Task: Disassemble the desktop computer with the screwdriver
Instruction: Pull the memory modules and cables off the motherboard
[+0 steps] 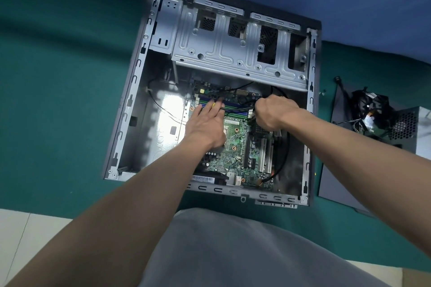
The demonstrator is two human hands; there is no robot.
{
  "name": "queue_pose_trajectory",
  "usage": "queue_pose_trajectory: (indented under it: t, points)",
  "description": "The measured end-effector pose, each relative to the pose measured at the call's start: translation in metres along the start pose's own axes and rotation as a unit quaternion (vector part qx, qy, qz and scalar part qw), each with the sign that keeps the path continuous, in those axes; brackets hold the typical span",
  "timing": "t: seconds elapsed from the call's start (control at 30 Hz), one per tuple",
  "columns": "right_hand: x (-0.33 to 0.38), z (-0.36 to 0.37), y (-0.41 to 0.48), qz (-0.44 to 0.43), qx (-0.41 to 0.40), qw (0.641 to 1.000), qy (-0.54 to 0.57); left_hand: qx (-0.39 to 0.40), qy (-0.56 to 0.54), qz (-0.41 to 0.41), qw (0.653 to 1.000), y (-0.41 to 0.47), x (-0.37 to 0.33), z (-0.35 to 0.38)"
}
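Observation:
The open desktop case [130, 105] lies flat on a green mat, its green motherboard [235, 149] exposed. My left hand [205, 123] rests flat on the board with straight fingers reaching over the memory slots [235, 107]; a small yellow bit shows between the fingers. My right hand [272, 112] is curled into a fist at the board's upper right. It grips a black cable [240, 107] that runs across from under the left fingertips. Another black cable [287, 144] loops down the board's right side. No screwdriver is plainly visible.
The silver drive cage [233, 49] spans the far half of the case. To the right, on a dark side panel [331, 184], lie a removed power supply [410, 128] and a bundle of wires with a fan [370, 105]. Small screws [323, 92] lie beside the case.

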State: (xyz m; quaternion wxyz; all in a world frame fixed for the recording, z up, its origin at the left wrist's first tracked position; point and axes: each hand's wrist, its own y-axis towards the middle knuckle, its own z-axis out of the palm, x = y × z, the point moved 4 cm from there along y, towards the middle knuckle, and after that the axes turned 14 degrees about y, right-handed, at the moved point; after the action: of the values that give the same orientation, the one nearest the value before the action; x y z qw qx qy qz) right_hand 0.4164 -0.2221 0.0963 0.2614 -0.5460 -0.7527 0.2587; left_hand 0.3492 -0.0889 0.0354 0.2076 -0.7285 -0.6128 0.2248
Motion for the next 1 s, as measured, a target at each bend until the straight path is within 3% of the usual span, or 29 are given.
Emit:
queue_pose_trajectory:
  t: [0.17, 0.5, 0.73, 0.9, 1.0]
  points:
    - [0.006, -0.004, -0.001, -0.014, 0.005, 1.000, -0.013, 0.002, 0.004, 0.000, 1.000, 0.001, -0.001, 0.001]
    - [0.007, 0.004, -0.008, -0.174, -0.004, 0.976, -0.129, 0.011, 0.015, -0.003, 1.000, 0.004, -0.002, 0.003]
    - [0.002, -0.001, -0.008, -0.087, -0.003, 0.995, -0.055, 0.010, 0.024, 0.002, 1.000, 0.004, 0.000, 0.003]
    - [-0.001, -0.007, -0.007, -0.055, -0.077, 0.993, 0.075, 0.024, 0.031, 0.004, 0.999, 0.005, 0.000, 0.001]
    - [-0.002, -0.003, -0.005, -0.048, -0.089, 0.990, 0.097, 0.036, 0.042, 0.004, 0.998, 0.005, 0.000, -0.002]
